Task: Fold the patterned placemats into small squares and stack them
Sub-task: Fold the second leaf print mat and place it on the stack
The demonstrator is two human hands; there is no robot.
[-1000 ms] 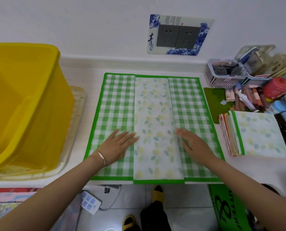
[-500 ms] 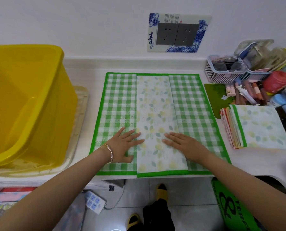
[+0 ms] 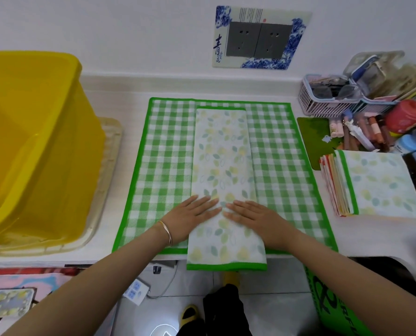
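Observation:
A green gingham placemat (image 3: 168,154) with a green border lies flat on the white table. On its middle lies a leaf-patterned placemat (image 3: 222,154) folded into a long narrow strip; the strip's near end hangs over the table's front edge. My left hand (image 3: 192,214) and my right hand (image 3: 253,217) rest palm down, side by side, on the near part of the strip, fingers straight and pointing inward. At the right sits a stack of folded placemats (image 3: 381,185) with a leaf-patterned square on top.
A big yellow tub (image 3: 32,141) stands on a pale tray (image 3: 110,166) at the left. At the back right are a white basket (image 3: 323,103), a red-lidded jar (image 3: 406,115) and several tubes (image 3: 362,132). A wall socket (image 3: 258,37) is behind.
Both hands moved inward onto the leaf strip and met at its middle. The strip slid toward me, so its near end now hangs off the table edge.

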